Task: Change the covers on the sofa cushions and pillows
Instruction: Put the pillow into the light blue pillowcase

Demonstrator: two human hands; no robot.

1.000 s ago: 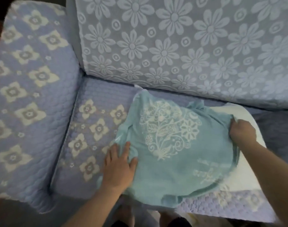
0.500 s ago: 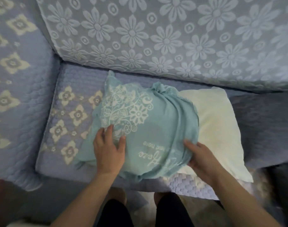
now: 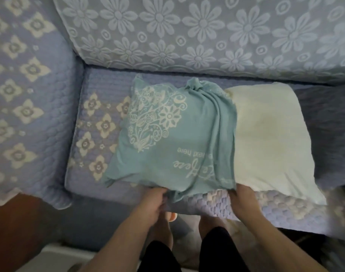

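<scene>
A teal pillow cover (image 3: 167, 142) with a white floral print and upside-down lettering covers the left half of a cream pillow (image 3: 269, 134) lying on the sofa seat. The pillow's right half is bare. My left hand (image 3: 154, 201) grips the cover's near edge at its lower left. At the cover's lower right corner, my right hand (image 3: 240, 197) holds the cover's open rim where it meets the pillow. The fingertips of both hands are tucked under the fabric and hidden.
The sofa seat (image 3: 101, 122) wears a quilted lavender cover with cream flowers, as does the armrest (image 3: 24, 99) at left. A lace daisy-pattern throw (image 3: 187, 32) hangs over the backrest. My legs and feet (image 3: 167, 228) stand close to the seat's front edge.
Both hands slid from the top of the cover down to its near edge. The cover now reaches a little further to the right over the pillow.
</scene>
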